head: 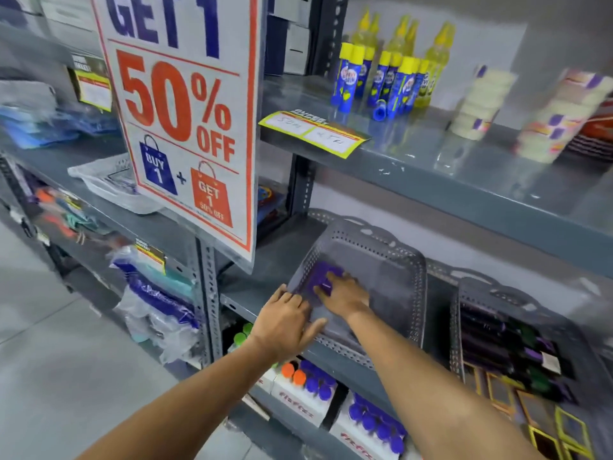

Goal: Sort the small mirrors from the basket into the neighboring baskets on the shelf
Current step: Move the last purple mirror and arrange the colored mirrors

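Observation:
A grey perforated basket [381, 257] sits on the middle shelf, tilted toward me. My left hand [285, 322] grips its near left rim. My right hand [345, 293] reaches inside and rests on a purple item [320, 272] at the basket's left side; the blur hides whether the fingers clasp it. To the right stands a second grey basket [471, 293] filled with dark and purple items [507, 340]. Small mirrors with yellow and orange frames [544, 423] lie at its near end, bottom right.
A large "50% OFF" sign [179, 127] hangs left of the basket and covers part of the shelf. The upper shelf [464, 180] holds blue and yellow glue bottles and tape stacks. Boxes of coloured-cap bottles [311, 383] sit below. A grey upright post [205, 293] stands at left.

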### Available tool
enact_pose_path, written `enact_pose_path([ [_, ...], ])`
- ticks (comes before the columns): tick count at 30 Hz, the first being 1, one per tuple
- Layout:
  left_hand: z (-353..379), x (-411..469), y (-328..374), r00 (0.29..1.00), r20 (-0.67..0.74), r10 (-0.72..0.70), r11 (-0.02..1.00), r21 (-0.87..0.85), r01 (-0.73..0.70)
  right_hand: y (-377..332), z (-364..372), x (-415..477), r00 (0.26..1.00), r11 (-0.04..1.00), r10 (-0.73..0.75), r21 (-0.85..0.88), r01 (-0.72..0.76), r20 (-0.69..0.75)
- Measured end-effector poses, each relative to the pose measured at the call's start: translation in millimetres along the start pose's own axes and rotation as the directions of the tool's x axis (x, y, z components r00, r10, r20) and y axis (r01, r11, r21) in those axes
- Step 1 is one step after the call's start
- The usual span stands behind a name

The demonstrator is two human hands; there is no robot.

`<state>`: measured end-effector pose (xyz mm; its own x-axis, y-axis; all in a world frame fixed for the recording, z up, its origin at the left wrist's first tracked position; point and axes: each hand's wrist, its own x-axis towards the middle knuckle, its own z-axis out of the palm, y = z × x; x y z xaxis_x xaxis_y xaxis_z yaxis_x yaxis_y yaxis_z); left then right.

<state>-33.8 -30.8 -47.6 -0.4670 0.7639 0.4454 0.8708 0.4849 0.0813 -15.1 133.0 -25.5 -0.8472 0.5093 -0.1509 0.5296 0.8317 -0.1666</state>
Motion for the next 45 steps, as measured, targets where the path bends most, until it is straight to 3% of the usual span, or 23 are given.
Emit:
enact_pose_path([
  [12, 3, -4, -9, 0.991, 0.133, 0.025, 1.000, -0.013, -0.024, -12, -6, 12, 0.989, 0.986, 0.137, 0.099, -0.132, -0.051],
  [20, 2, 10, 11, 0.994, 0.110, 0.012, 0.999, -0.046, -0.007, 49, -40, 1, 0.946, 0.830, 0.301, 0.520, -0.200, -0.118],
  [25, 4, 32, 78, 0.984, 0.100, 0.145, 0.987, -0.088, -0.137, 115, -67, -33, 0.898, 0.682, 0.403, 0.712, -0.167, -0.176],
  [32, 18, 51, 215, 0.916, 0.041, 0.398, 0.904, -0.184, -0.385, 253, -97, -112, 0.709, 0.506, 0.659, 0.845, -0.172, -0.251],
  [37, 29, 59, 324, 0.862, 0.106, 0.495, 0.840, -0.313, -0.443, 366, -107, -192, 0.597, 0.453, 0.758, 0.871, -0.192, -0.263],
  [42, 29, 59, 426, 0.789, 0.168, 0.591, 0.771, -0.406, -0.491, 473, -106, -262, 0.468, 0.379, 0.859, 0.872, -0.310, -0.207],
  [45, 29, 54, 473, 0.755, 0.205, 0.623, 0.753, -0.419, -0.508, 515, -107, -298, 0.454, 0.422, 0.856, 0.842, -0.336, -0.248],
])
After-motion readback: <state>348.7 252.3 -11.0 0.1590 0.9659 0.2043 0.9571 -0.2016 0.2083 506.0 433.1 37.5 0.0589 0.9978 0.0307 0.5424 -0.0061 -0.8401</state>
